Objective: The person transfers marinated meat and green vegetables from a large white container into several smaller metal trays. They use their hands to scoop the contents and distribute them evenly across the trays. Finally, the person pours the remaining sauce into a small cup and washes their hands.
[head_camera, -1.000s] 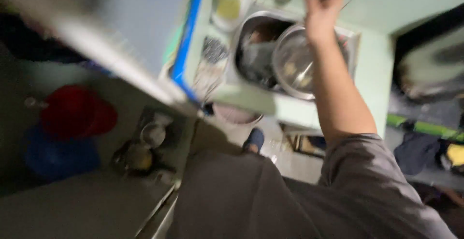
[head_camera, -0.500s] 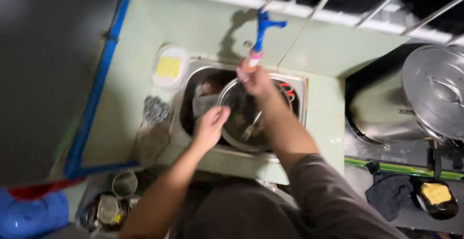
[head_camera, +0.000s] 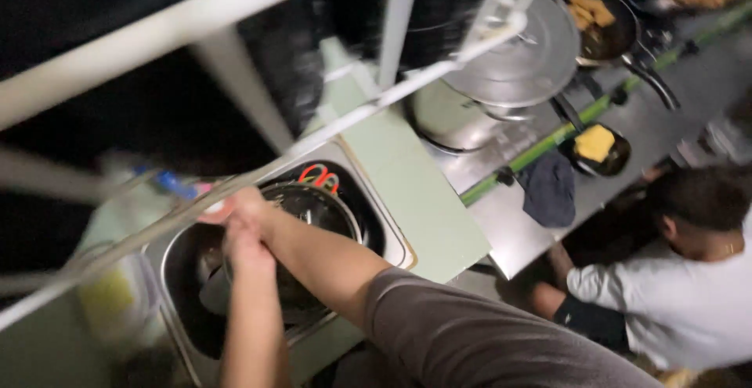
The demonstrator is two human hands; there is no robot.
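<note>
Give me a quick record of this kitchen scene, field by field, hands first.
left hand: over the sink, by the metal bowl
right hand: at the blue tap handle
metal bowl: inside the sink
counter: pale green, right of the sink
lidded pot: on the steel worktop
dark cloth: lying on the worktop
other person: crouched at lower right

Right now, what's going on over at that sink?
A person stands at a steel sink with both hands in it. The right hand is up by the blue tap, and the left hand reaches over a round metal bowl lying in the basin. Whether either hand grips anything is blurred. A yellow sponge sits beside the sink. Further along the counter stands a big lidded pot, and another person in a white shirt crouches low near it.
</note>
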